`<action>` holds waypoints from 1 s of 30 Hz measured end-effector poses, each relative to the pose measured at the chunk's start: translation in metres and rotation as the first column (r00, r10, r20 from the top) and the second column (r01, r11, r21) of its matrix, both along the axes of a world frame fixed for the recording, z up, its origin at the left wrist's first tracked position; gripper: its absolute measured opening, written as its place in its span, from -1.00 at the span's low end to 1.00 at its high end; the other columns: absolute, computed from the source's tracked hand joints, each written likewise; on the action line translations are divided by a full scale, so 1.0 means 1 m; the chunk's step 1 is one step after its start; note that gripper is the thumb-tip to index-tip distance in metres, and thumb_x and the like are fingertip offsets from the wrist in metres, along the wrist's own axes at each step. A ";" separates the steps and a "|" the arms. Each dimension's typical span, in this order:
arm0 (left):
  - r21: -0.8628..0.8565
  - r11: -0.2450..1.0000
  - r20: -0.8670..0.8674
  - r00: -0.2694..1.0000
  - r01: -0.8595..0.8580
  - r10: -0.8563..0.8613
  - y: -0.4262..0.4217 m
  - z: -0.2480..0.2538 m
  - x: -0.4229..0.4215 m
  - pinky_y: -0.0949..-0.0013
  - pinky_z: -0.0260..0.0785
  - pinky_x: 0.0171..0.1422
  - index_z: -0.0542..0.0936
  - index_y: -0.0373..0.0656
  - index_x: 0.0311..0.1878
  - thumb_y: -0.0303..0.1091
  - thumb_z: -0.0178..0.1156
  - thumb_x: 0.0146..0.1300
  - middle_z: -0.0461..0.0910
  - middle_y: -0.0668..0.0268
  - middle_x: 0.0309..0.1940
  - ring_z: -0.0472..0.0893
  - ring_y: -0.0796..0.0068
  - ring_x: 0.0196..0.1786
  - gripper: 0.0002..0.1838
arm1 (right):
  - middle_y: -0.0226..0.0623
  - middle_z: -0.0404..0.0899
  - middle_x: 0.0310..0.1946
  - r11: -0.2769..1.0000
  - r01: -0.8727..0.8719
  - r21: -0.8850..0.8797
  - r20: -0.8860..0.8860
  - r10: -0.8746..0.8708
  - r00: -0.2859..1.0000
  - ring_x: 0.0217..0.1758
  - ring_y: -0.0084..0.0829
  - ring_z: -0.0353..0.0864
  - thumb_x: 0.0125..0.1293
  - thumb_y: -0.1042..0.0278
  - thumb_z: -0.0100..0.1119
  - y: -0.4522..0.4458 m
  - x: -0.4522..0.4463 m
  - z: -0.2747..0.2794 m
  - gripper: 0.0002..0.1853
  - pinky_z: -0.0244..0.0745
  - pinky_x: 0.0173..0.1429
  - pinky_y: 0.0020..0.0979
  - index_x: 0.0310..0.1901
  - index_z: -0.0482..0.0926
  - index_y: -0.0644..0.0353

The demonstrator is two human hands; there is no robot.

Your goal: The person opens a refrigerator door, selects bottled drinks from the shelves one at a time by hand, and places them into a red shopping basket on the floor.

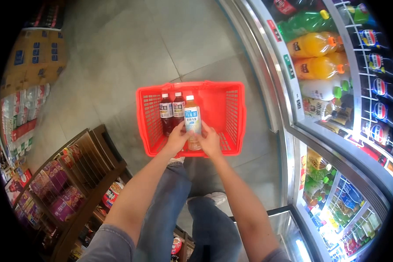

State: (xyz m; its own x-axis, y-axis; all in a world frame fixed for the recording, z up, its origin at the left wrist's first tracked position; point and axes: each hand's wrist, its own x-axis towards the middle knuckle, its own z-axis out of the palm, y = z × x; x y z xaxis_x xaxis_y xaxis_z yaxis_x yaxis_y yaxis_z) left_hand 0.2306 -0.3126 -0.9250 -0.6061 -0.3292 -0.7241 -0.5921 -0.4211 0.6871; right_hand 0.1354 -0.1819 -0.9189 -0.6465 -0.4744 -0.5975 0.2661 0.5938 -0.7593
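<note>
In the head view, the left hand [177, 139] and right hand [209, 140] are gripping a pale-labelled bottle [191, 114] low on both sides, around the middle of the red basket [216, 105]. Two dark bottles [166, 112] are standing left of it. Looking nearly full, it is probably weighing moderately; its smooth plastic is likely yielding slightly, its waist offering the surest hold.

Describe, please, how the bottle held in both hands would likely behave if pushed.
The tall, narrow bottle would probably tip if pushed near its white cap. Amber liquid shows through its lower part, so it's likely fairly heavy. Its rounded body might roll once down.
</note>
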 end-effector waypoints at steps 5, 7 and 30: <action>-0.163 0.983 0.092 0.993 0.086 -0.071 0.006 -0.054 0.007 0.35 0.49 0.04 0.36 -0.22 0.40 -0.37 0.24 0.34 0.61 0.21 -0.05 0.61 0.47 -0.05 -0.43 | 0.10 0.61 0.08 0.987 -0.123 0.107 -0.136 0.137 0.981 0.12 -0.09 0.67 0.16 0.26 0.42 0.002 0.002 -0.061 -0.33 0.58 0.16 -0.23 0.34 0.46 0.09; -0.184 0.972 0.125 0.985 0.143 -0.121 0.005 -0.074 0.000 0.36 0.49 0.06 0.32 -0.23 0.43 -0.41 0.21 0.37 0.60 0.20 -0.01 0.61 0.46 0.00 -0.41 | 0.16 0.59 0.07 0.991 -0.078 0.106 -0.032 0.081 0.996 0.18 0.06 0.58 0.14 0.30 0.40 -0.004 -0.002 -0.071 -0.32 0.49 0.22 -0.11 0.33 0.44 0.21; 0.085 0.996 0.070 0.997 -0.035 0.029 0.058 0.050 0.009 0.33 0.42 0.32 0.24 -0.24 0.48 -0.39 0.15 0.44 0.41 0.07 0.34 0.48 0.33 0.31 -0.41 | 0.12 0.56 0.16 0.946 0.316 -0.073 0.040 -0.314 0.949 0.22 -0.17 0.61 0.37 0.48 0.14 0.033 0.040 0.049 -0.44 0.54 0.23 -0.27 0.40 0.34 0.22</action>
State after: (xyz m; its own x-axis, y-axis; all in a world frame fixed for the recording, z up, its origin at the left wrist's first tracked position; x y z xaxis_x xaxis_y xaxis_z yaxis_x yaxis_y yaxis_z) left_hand 0.2393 -0.2548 -0.8749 -0.5444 -0.2823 -0.7899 -0.6214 -0.4967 0.6059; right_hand 0.1759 -0.1488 -0.8697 -0.7542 -0.2946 -0.5869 0.4518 0.4158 -0.7893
